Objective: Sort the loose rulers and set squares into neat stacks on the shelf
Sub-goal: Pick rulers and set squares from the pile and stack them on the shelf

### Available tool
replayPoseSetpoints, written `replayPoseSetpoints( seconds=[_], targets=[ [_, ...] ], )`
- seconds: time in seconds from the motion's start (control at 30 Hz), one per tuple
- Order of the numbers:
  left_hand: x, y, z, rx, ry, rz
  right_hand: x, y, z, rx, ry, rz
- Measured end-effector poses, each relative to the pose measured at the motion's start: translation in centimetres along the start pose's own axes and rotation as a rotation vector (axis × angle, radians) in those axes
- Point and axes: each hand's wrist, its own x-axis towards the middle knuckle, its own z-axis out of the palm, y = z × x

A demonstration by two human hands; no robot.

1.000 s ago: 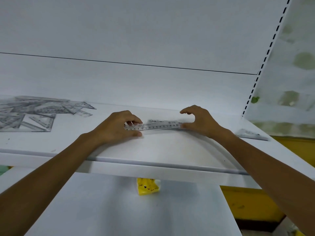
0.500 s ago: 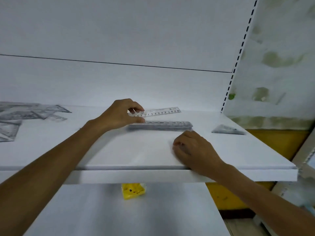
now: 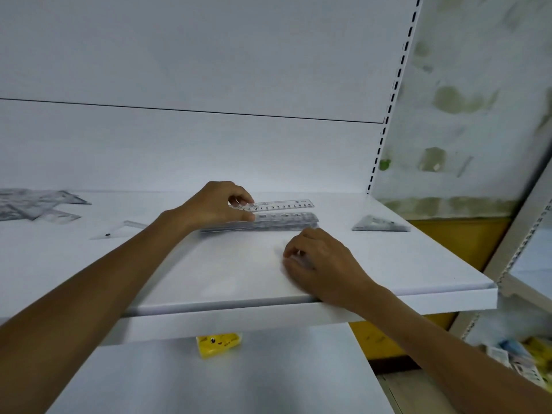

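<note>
On the white shelf (image 3: 403, 264), toward the back panel: a low stack of rulers (image 3: 268, 223), flat and lengthwise. Just behind and slightly above it, one clear ruler (image 3: 283, 205), pinched at its left end between thumb and curled fingers of the left hand (image 3: 213, 204), right end free. Touching the stack or hovering over it: not possible to tell. Nearer the front edge, the right hand (image 3: 321, 262), knuckles up, fingers curled under, tips on the shelf; blurred there, so impossible to say whether pinching something clear or nothing. Off to the right, apart from the rulers, a small stack of set squares (image 3: 380, 224). Far left, a loose heap of set squares (image 3: 35, 204), and nearer the left forearm a lone clear set square (image 3: 119, 230).

Handling, as a judgement: thin plastic, probably very light, stiff lengthwise with a little flex, and slick face to face, so apt to skate off the stack. Held by one end only, likely to swing at the far tip. Better gripped across the long edges near an end, with a fingertip of the other hand steadying the free end. Lower flat, then nudge ends flush. No hard squeezing: brittle, by the look of it.
</note>
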Motion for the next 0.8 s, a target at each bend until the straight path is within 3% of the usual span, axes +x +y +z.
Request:
replayPoseSetpoints(
  seconds=[0.3, 0.67, 0.8],
  targets=[
    [0.5, -0.4, 0.9, -0.024, -0.124, -0.041, 0.1, 0.1, 0.1, -0.006, 0.002, -0.003],
    [0.1, -0.5, 0.7, 0.039, -0.118, -0.053, 0.1, 0.1, 0.0, 0.0, 0.004, -0.01],
    [-1.0, -1.0, -1.0, 0.02, -0.05, -0.045, 0.6, 0.3, -0.1, 0.103, -0.015, 0.096]
  ],
)
